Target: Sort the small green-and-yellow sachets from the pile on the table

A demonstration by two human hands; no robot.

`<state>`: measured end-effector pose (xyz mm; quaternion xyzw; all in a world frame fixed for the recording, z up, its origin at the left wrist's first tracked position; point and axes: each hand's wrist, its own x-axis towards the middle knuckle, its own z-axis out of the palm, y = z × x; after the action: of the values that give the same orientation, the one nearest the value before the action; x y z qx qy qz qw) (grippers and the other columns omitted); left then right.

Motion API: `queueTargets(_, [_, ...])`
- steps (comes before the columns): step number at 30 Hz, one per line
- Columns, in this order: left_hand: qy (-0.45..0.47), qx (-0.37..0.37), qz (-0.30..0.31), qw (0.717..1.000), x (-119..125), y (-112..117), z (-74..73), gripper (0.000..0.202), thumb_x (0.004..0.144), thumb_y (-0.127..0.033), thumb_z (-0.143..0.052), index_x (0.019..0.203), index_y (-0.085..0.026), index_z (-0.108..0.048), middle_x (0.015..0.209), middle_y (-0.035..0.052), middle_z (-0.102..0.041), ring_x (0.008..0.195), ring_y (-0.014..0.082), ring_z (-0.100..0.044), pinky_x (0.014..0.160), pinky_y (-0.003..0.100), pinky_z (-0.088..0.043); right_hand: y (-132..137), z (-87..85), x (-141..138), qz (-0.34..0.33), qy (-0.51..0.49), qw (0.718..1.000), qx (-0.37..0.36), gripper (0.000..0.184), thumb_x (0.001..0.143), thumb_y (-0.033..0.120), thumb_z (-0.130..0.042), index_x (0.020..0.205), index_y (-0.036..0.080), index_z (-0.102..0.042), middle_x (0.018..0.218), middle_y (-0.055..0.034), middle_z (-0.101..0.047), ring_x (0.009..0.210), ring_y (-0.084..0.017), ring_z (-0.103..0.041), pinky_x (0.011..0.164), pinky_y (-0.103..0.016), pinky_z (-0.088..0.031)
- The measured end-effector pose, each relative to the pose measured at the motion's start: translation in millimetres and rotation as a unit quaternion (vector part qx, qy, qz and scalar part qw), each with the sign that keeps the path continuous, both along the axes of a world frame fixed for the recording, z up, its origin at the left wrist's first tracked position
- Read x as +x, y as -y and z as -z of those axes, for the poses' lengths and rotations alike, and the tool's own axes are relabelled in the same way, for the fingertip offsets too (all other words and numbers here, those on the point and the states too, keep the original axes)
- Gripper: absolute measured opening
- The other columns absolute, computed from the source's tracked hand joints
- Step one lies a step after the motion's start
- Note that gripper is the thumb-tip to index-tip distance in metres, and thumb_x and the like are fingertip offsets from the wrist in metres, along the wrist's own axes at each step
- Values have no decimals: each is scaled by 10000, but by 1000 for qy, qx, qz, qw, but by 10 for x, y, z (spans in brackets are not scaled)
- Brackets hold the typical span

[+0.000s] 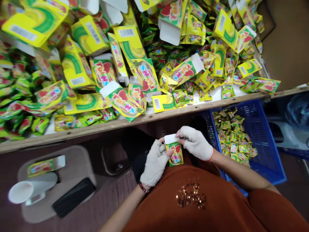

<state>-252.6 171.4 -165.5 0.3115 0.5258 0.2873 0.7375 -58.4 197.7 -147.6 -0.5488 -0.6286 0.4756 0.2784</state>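
Close to my body I hold a small candy box (pixel 175 153), green and yellow with a watermelon picture and "TWINS" lettering. Its white top flap stands up. My left hand (pixel 154 161), in a white fingerless glove, grips the box's left side with the thumb across its front. At the flap's right edge is my right hand (pixel 195 142), gloved the same way, its thumb and fingers pinched on the flap. Whether a sachet sits inside the box cannot be seen.
A wooden-edged table (pixel 135 124) ahead bears heaped boxes and candy sachets (pixel 180 96). A blue crate (pixel 267 154) with many filled packets stands at right. At left, a stool (pixel 79 158) carries a white mug (pixel 33 188), a black phone (pixel 73 196) and a box (pixel 41 168).
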Motion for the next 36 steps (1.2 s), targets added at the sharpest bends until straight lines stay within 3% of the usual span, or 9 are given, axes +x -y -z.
queueTargets(3, [-12, -3, -74, 997, -54, 76, 15, 638, 701, -359, -818, 1169, -188, -420, 924, 48, -713, 800, 183, -706, 705, 295, -581, 206, 110, -89, 116, -95, 985, -81, 191, 831, 276, -659, 991, 198, -590, 925, -33, -644, 800, -150, -617, 756, -280, -512])
queueTargets(6, [-4, 16, -97, 995, -31, 124, 65, 632, 670, -318, -845, 1121, -192, -421, 997, 80, -723, 845, 190, -720, 741, 312, -596, 362, 227, -173, 126, -201, 957, -167, 286, 822, 355, -681, 1034, 200, -566, 941, -37, -663, 813, -160, -640, 749, -290, -533])
queueTargets(9, [1, 43, -91, 995, 8, 152, 129, 617, 691, -329, -829, 1160, -184, -455, 1073, 107, -719, 885, 198, -724, 771, 338, -606, 420, 286, -208, 131, -181, 960, -168, 316, 830, 376, -664, 1074, 187, -595, 940, -42, -677, 832, -168, -640, 765, -300, -532])
queueTargets(13, [-72, 132, -28, 988, -14, 178, 186, 459, 783, -358, -740, 1179, -168, -607, 1064, 95, -726, 908, 208, -716, 807, 355, -605, 393, 242, -129, 104, -86, 982, -133, 262, 834, 357, -643, 1029, 183, -670, 949, -50, -693, 866, -186, -639, 791, -308, -515])
queueTargets(18, [-137, 261, 59, 954, -68, 60, 132, 221, 850, -309, -654, 1018, -186, -724, 1016, 83, -739, 935, 207, -701, 866, 346, -572, 303, 189, -35, 60, -59, 989, -119, 189, 849, 342, -611, 763, 176, -642, 747, -21, -633, 733, -156, -575, 712, -289, -481])
queueTargets(20, [-112, 222, 72, 966, -61, -20, 94, 221, 852, -339, -654, 992, -173, -691, 979, 81, -735, 893, 198, -703, 808, 325, -579, 258, 190, -31, 85, -125, 977, -152, 194, 806, 354, -670, 888, 183, -631, 832, -23, -646, 766, -155, -594, 718, -284, -497])
queueTargets(24, [-18, 70, 48, 996, -26, -122, 33, 429, 797, -404, -724, 1073, -186, -478, 929, 57, -717, 788, 175, -705, 689, 290, -579, 178, 138, -17, 85, -200, 956, -196, 450, 777, 356, -708, 1181, 196, -591, 1068, -69, -680, 928, -189, -645, 820, -325, -530])
queueTargets(29, [17, 27, 59, 998, 9, -151, -32, 469, 778, -374, -742, 1078, -197, -428, 913, 32, -691, 822, 158, -693, 725, 281, -571, 146, 43, 47, 11, -111, 985, -130, 219, 853, 341, -627, 970, 182, -722, 972, -63, -719, 918, -209, -649, 843, -336, -516])
queueTargets(36, [13, 33, 108, 993, -23, -197, -81, 373, 772, -367, -731, 1005, -189, -501, 882, 22, -664, 801, 145, -668, 730, 285, -555, 60, -49, 94, -7, -124, 971, -206, 282, 853, 366, -635, 979, 129, -720, 868, -39, -685, 765, -150, -598, 704, -265, -488])
